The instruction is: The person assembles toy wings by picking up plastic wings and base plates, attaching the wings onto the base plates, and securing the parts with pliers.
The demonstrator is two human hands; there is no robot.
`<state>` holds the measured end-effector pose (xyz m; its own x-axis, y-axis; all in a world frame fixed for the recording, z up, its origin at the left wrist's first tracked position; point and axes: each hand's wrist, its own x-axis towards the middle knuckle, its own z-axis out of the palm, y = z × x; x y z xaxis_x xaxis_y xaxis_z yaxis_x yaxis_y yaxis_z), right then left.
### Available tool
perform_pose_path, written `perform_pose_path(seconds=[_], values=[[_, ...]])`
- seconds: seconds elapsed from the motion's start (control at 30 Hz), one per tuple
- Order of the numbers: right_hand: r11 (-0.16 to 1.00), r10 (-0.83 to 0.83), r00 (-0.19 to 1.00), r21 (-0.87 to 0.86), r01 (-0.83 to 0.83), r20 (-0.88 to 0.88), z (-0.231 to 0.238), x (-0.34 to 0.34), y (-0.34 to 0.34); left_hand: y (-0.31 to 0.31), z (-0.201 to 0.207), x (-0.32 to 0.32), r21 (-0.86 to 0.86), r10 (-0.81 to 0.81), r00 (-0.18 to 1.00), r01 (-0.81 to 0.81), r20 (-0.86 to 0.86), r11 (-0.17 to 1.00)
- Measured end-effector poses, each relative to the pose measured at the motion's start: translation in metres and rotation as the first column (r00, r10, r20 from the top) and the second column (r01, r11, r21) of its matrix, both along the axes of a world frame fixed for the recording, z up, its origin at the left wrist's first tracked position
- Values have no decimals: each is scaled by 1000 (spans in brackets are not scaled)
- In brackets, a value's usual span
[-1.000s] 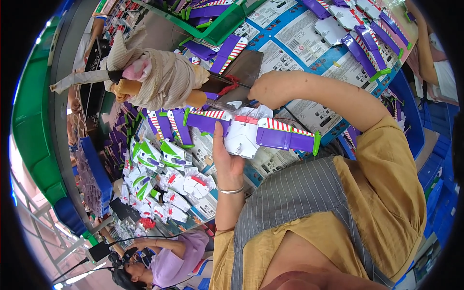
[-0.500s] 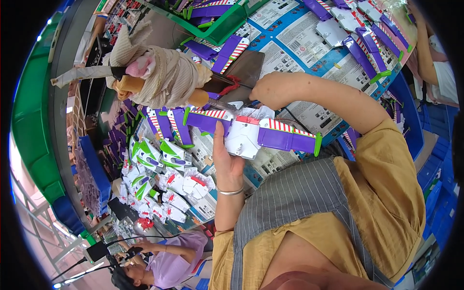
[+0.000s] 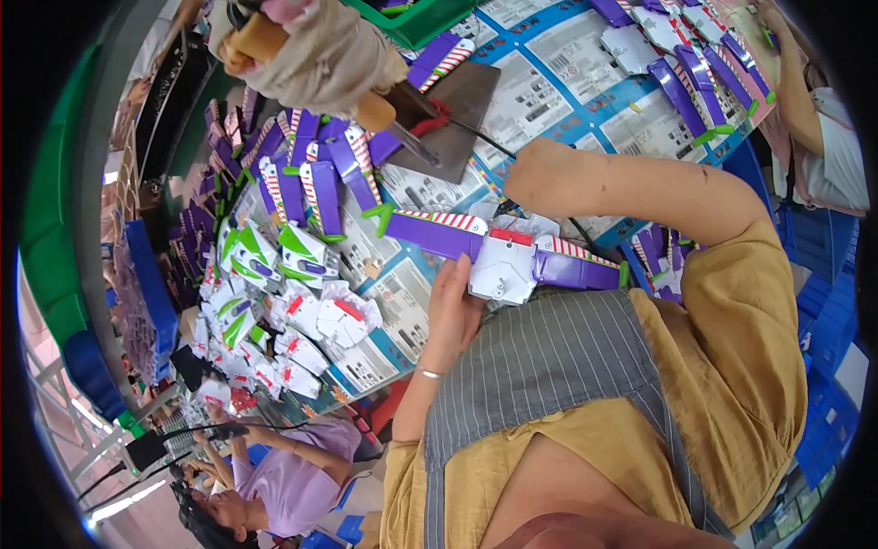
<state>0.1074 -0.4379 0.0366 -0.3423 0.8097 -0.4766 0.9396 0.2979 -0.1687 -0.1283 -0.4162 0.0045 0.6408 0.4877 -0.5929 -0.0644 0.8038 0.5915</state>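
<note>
My left hand (image 3: 453,311) is closed on the underside of a winged toy part (image 3: 501,265), with a white body, a red strip and purple wings with red-striped edges and green tips. The part lies level in front of my apron. Above it, my right hand (image 3: 544,178) is curled into a fist; anything inside it is hidden. A black cord (image 3: 494,145) runs behind that fist. To the upper left hangs a cloth-wrapped tool (image 3: 338,69) with a metal tip (image 3: 422,151), above a dark plate (image 3: 462,101).
White shells with green and red pieces (image 3: 274,311) are heaped at left, beside several purple wings (image 3: 311,174). Finished-looking winged parts (image 3: 677,64) lie at upper right. A green bin (image 3: 416,23) stands at the back. One co-worker (image 3: 302,467) is at lower left, another (image 3: 823,128) at right.
The winged part has moved right and toward my body with my left hand. My right hand has drawn right, away from the tool tip. The whole view has shifted.
</note>
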Motion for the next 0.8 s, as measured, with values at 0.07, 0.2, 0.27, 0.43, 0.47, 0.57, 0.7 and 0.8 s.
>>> perform_pose_path(seconds=[0.07, 0.2, 0.27, 0.43, 0.47, 0.57, 0.7, 0.8], values=[[999, 41, 996, -22, -40, 79, 2, -13, -8, 2, -5, -27, 118, -249, 961, 263, -118, 958], [996, 88, 845, -40, -79, 528, 1, -49, -19, 9, 15, -58, 499, -310, 889, 447, -336, 742], [992, -37, 952, 128, -2, 304, -2, -38, -22, 8, 39, -52, 822, -145, 901, 432, -408, 371], [933, -58, 996, -351, 76, 61, -14, -3, 7, -1, 132, -5, 980, -576, 817, -85, -36, -182], [963, -13, 995, -266, 40, 101, -7, -10, 2, -15, 139, 0, 968, -568, 821, -189, 62, -167], [979, -204, 979, 31, 204, -2, 2, -11, -30, -44, 173, 21, 878, -567, 730, -479, 381, -26], [854, -496, 844, 64, 517, -201, 8, -23, -58, -42, 169, 38, 795, -543, 698, -600, 467, -88], [803, -547, 735, -1, 596, -400, -2, -39, -75, -36, 161, 23, 803, -608, 710, -564, 355, -190]])
